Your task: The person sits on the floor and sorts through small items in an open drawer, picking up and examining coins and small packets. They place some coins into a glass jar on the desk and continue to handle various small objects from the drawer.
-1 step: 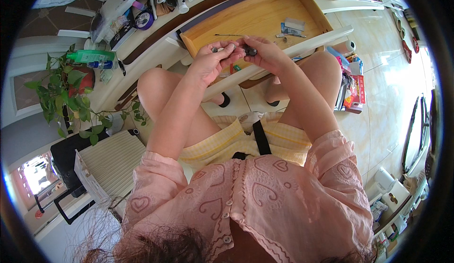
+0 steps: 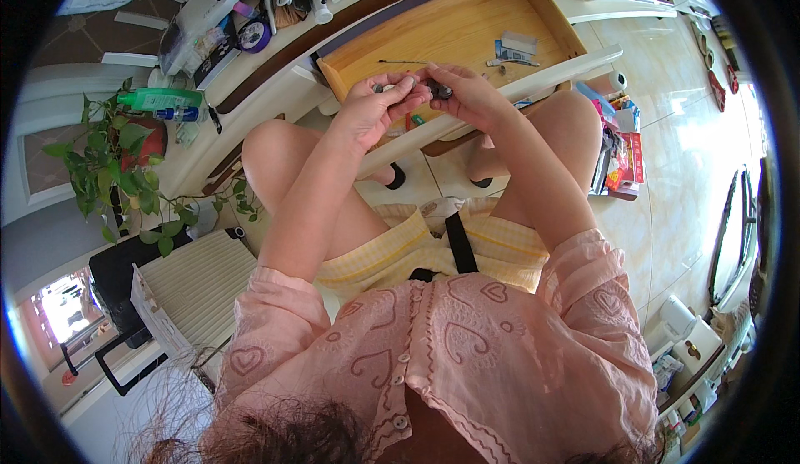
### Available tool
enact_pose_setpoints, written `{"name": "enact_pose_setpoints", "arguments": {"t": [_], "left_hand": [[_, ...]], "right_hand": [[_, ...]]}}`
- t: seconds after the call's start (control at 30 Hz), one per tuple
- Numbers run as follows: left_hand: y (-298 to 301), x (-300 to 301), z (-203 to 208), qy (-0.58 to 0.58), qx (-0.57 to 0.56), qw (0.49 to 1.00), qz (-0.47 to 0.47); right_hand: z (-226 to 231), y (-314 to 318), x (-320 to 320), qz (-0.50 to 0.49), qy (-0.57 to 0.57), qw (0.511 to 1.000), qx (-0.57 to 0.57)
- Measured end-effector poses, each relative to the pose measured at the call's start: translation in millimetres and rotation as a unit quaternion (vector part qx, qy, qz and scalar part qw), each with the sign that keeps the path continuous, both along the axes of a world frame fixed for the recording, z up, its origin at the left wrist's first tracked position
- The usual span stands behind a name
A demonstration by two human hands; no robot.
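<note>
Over the front of a pulled-out wooden drawer (image 2: 442, 30), my two hands are close together with fingers bent. My left hand (image 2: 369, 107) is closed on small roundish grey pieces (image 2: 379, 88), whose kind I cannot make out. Small dark pieces (image 2: 443, 91) are in my right hand (image 2: 471, 97), held between its curled fingers and partly covered by them. Inside the drawer lie a thin dark rod (image 2: 402, 61), blue-and-white packets (image 2: 505, 52) and, below my hands, small red and green things (image 2: 415, 120).
My knees flank the drawer's pale front edge (image 2: 575, 70). To the left stand a potted plant (image 2: 125, 143), a green bottle (image 2: 167, 99) and a roll of purple tape (image 2: 254, 35). A box of colourful packages (image 2: 621, 160) sits on the floor at right.
</note>
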State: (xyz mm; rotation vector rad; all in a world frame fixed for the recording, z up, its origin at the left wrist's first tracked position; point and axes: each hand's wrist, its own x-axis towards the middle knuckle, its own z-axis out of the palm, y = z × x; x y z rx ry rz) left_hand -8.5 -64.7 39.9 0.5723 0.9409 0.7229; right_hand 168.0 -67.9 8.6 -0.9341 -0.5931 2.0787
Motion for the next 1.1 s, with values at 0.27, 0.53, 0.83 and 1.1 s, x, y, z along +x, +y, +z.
{"name": "enact_pose_setpoints", "arguments": {"t": [0.27, 0.53, 0.83, 1.1], "left_hand": [[-2, 3, 2, 0.071, 0.002, 0.997, -0.015], [-1, 1, -1, -0.009, 0.002, 1.000, -0.023], [3, 3, 10, -0.123, -0.011, 0.992, -0.034], [1, 2, 7, -0.105, 0.000, 0.994, -0.028]], "right_hand": [[-4, -1, -3, 0.032, 0.007, 0.999, 0.033], [-7, -1, -3, -0.015, 0.021, 1.000, -0.013], [-14, 6, 10, -0.087, 0.002, 0.996, 0.004], [-10, 6, 10, -0.037, -0.006, 0.999, 0.018]]}}
